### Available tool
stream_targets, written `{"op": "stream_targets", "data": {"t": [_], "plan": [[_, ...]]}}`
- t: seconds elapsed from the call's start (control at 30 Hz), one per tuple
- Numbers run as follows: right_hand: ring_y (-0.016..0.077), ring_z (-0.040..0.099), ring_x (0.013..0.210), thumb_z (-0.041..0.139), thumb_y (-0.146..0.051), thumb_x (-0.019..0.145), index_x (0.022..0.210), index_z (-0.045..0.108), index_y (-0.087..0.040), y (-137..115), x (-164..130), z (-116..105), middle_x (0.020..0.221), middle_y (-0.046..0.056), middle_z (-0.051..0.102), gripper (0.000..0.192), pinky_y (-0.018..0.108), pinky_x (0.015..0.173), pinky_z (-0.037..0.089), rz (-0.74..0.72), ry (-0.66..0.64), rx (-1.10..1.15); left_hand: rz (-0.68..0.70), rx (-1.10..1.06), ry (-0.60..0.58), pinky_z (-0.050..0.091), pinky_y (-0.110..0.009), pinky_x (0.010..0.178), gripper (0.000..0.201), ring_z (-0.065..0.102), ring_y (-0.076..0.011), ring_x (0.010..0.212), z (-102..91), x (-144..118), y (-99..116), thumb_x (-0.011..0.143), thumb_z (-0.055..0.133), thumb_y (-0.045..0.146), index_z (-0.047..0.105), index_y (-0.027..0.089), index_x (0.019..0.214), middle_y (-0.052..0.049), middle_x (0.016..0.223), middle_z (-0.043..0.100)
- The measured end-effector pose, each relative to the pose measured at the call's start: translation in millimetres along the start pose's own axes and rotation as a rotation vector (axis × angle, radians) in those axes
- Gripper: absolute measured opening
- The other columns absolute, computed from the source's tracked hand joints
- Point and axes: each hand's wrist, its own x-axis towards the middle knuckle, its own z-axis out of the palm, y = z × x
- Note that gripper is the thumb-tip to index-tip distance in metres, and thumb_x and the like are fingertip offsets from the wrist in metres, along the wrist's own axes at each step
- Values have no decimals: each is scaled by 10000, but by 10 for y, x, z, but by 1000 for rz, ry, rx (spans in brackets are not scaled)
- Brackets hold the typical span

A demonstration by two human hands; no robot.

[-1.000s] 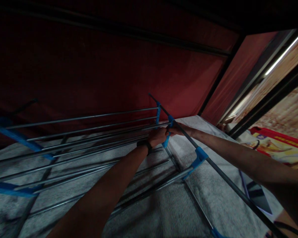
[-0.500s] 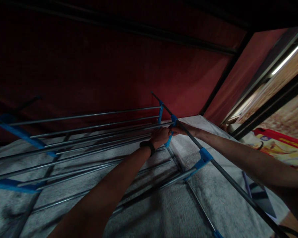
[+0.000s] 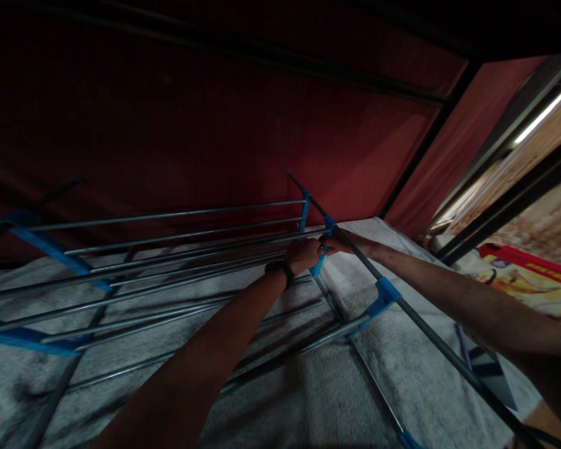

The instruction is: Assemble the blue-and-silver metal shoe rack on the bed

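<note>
The blue connector [image 3: 318, 249] sat just right of centre frame, where the rack's rails [image 3: 177, 240] meet the side pole [image 3: 430, 340]. Your left hand [image 3: 303, 254] was closed around the rail ends beside it; your right hand [image 3: 343, 242] gripped the pole at its 3 o'clock. Best to have held the pole steady and pushed squarely. At 12 o'clock the red wall [image 3: 215, 137] stood close; the open room lay toward 6 o'clock over the grey blanket [image 3: 318, 399].
</note>
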Motion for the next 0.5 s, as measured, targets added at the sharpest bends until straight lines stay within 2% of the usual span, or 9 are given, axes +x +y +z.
{"op": "stream_targets", "data": {"t": [0.2, 0.5], "plan": [[122, 579, 643, 826, -543, 721, 821, 705, -141, -1, 9, 5, 663, -4, 623, 431, 246, 595, 545, 9, -9, 31, -22, 6, -12, 544, -336, 930, 371, 713, -268, 1167, 46, 27, -17, 1042, 433, 349, 737, 210, 1201, -112, 1263, 755], [173, 682, 763, 814, -496, 758, 812, 706, -135, -6, -2, 85, 688, 25, 671, 380, 283, 740, 616, 114, 80, 82, -26, -22, 3, 550, -316, 837, 361, 744, -254, 1069, 83, 85, -59, 1036, 455, 380, 732, 210, 1193, -106, 1179, 775]]}}
